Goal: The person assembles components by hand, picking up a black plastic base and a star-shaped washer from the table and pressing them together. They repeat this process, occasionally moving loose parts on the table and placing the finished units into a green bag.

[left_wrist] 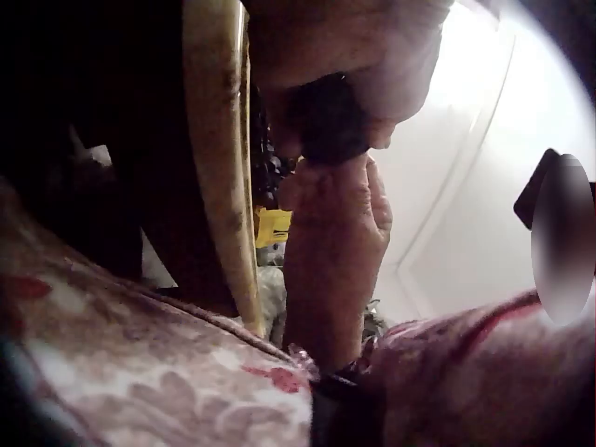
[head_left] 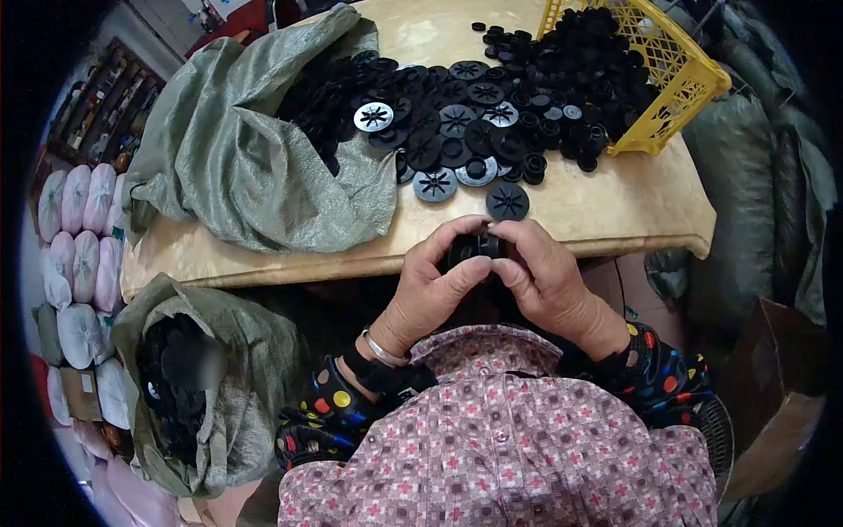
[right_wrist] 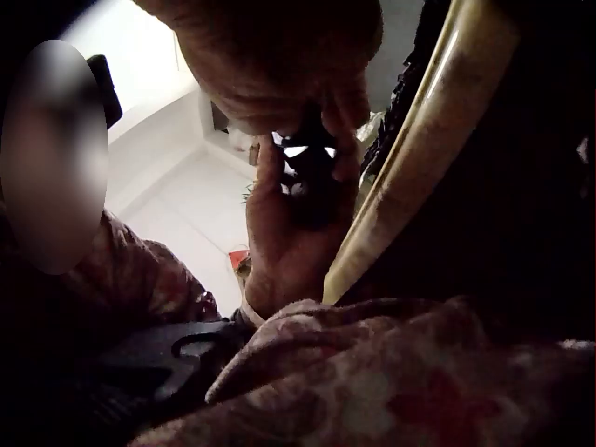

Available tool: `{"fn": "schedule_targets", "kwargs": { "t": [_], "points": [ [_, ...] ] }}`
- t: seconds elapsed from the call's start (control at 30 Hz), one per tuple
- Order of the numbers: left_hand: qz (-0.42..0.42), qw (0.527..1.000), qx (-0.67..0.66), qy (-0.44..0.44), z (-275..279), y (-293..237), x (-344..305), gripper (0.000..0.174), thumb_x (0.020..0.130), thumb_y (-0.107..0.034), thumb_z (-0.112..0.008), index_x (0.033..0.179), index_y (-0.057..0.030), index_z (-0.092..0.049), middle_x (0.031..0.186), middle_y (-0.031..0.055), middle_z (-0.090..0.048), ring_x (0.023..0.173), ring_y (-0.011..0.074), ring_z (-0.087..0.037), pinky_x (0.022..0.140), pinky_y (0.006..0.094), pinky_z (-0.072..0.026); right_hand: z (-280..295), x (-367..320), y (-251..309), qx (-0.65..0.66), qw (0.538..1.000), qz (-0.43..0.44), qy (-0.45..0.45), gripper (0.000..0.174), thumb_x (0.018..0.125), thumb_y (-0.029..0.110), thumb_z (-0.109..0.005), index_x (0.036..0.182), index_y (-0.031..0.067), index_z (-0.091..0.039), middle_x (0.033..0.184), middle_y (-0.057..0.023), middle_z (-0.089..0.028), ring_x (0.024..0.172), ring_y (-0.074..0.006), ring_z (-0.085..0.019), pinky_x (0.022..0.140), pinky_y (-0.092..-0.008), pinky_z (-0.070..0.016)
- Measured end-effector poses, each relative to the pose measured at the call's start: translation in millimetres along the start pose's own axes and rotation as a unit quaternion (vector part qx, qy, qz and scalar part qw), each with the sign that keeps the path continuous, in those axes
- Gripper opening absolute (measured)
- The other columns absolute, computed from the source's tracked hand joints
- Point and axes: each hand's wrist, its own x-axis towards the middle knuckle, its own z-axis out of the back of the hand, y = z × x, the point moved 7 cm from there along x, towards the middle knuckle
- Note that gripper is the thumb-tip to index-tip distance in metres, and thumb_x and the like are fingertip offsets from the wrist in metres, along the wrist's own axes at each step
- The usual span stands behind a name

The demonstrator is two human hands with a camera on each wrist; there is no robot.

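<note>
A small black round part (head_left: 481, 247) is held between both hands just off the table's front edge. The left hand (head_left: 436, 283) grips it from the left with thumb and fingers, and the right hand (head_left: 551, 279) pinches it from the right. In the left wrist view the dark part (left_wrist: 333, 121) shows between the left hand (left_wrist: 349, 47) and the right hand (left_wrist: 331, 233). In the right wrist view the part (right_wrist: 310, 177) is dark, with light showing through gaps. A grey-black slotted disc (head_left: 507, 202) lies on the table near the fingertips.
Black discs and caps (head_left: 439, 132) are heaped across the table (head_left: 615, 206). A yellow crate (head_left: 672, 105) lies tipped at the back right, and a green woven sack (head_left: 255, 167) covers the left part. Another sack (head_left: 255, 369) of black parts stands below left; a cardboard box (head_left: 777, 395) is at right.
</note>
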Motion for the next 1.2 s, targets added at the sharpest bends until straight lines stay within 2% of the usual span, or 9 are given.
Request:
{"fn": "schedule_targets", "kwargs": {
  "t": [0.07,0.17,0.5,0.7,0.77,0.87,1.0,1.1,1.2],
  "points": [
    [-0.137,0.978,0.155,-0.025,-0.8,-17.9,-2.4,0.044,0.082,-0.018,-0.065,0.120,-0.0004,-0.049,0.104,0.0085,-0.059,0.095,0.0144,-0.056,0.084,0.0270,-0.0450,-3.9,-5.2,-13.7,0.090,0.987,-0.134,0.007,0.028,0.085,0.014,-0.058,0.110,0.0029,-0.049,0.088,-0.0152,-0.058,0.078,-0.0265,-0.060,0.067,-0.0326,-0.0479],
    [-0.139,0.972,0.186,-0.020,4.6,-23.3,-4.5,0.046,0.082,-0.019,-0.066,0.119,0.0003,-0.049,0.105,0.0095,-0.059,0.096,0.0153,-0.056,0.084,0.0279,-0.0455,-18.1,-9.0,-21.1,0.195,0.946,-0.258,0.013,0.025,0.085,0.011,-0.058,0.107,0.0019,-0.050,0.085,-0.0148,-0.058,0.076,-0.0251,-0.061,0.067,-0.0321,-0.0476],
    [-0.274,0.895,0.351,-0.036,3.6,-43.6,-9.4,0.061,0.067,-0.020,-0.079,0.117,-0.0010,-0.050,0.106,0.0135,-0.060,0.097,0.0220,-0.060,0.083,0.0300,-0.0471,-14.1,2.6,-12.6,0.203,0.965,-0.165,0.022,0.029,0.085,0.008,-0.056,0.112,0.0026,-0.046,0.088,-0.0151,-0.058,0.080,-0.0248,-0.061,0.070,-0.0322,-0.0475],
    [-0.214,0.945,0.246,-0.014,3.5,-43.8,-11.4,0.052,0.072,-0.017,-0.075,0.115,-0.0004,-0.052,0.095,0.0075,-0.062,0.088,0.0157,-0.060,0.077,0.0274,-0.0488,-3.5,9.5,7.5,0.065,0.996,-0.031,0.055,0.035,0.082,0.007,-0.059,0.113,0.0020,-0.045,0.096,-0.0176,-0.055,0.086,-0.0295,-0.058,0.072,-0.0343,-0.0481],
    [-0.030,0.998,0.051,0.004,5.7,-23.7,-9.7,0.044,0.076,-0.014,-0.071,0.114,0.0000,-0.052,0.093,0.0034,-0.061,0.084,0.0115,-0.058,0.073,0.0248,-0.0487,-1.4,11.1,20.3,0.014,0.995,0.086,0.058,0.039,0.079,0.006,-0.060,0.114,0.0013,-0.044,0.100,-0.0197,-0.052,0.088,-0.0331,-0.056,0.072,-0.0365,-0.0488],
    [0.095,0.989,-0.095,0.056,-1.1,-15.4,-16.9,0.039,0.079,-0.014,-0.069,0.112,-0.0008,-0.054,0.094,0.0014,-0.060,0.082,0.0097,-0.057,0.072,0.0223,-0.0474,-2.8,8.3,27.8,-0.017,0.978,0.165,0.122,0.040,0.077,0.004,-0.060,0.114,0.0001,-0.044,0.102,-0.0208,-0.051,0.088,-0.0348,-0.056,0.072,-0.0381,-0.0494],
    [0.084,0.992,-0.089,0.038,-2.8,-13.6,-16.1,0.041,0.076,-0.013,-0.071,0.112,-0.0016,-0.054,0.094,0.0012,-0.060,0.084,0.0104,-0.057,0.073,0.0232,-0.0477,-0.6,6.2,28.5,-0.034,0.973,0.191,0.121,0.041,0.077,0.006,-0.061,0.114,0.0005,-0.044,0.102,-0.0203,-0.052,0.088,-0.0349,-0.056,0.071,-0.0381,-0.0499],
    [-0.082,0.991,0.102,0.010,-1.8,-27.7,-11.9,0.048,0.072,-0.014,-0.075,0.113,-0.0019,-0.054,0.095,0.0027,-0.060,0.084,0.0116,-0.057,0.074,0.0258,-0.0489,-2.2,-0.3,21.6,-0.022,0.989,0.130,0.064,0.036,0.080,0.011,-0.060,0.112,0.0008,-0.046,0.097,-0.0192,-0.055,0.084,-0.0337,-0.058,0.068,-0.0377,-0.0494],
    [-0.182,0.952,0.244,-0.019,-1.9,-33.6,-12.3,0.055,0.067,-0.017,-0.079,0.113,-0.0013,-0.053,0.098,0.0051,-0.061,0.085,0.0134,-0.058,0.076,0.0278,-0.0490,-8.9,-8.0,-3.3,0.075,0.991,-0.109,0.001,0.023,0.088,0.018,-0.055,0.104,0.0018,-0.050,0.081,-0.0182,-0.059,0.073,-0.0341,-0.060,0.063,-0.0380,-0.0472]
  ]
}}
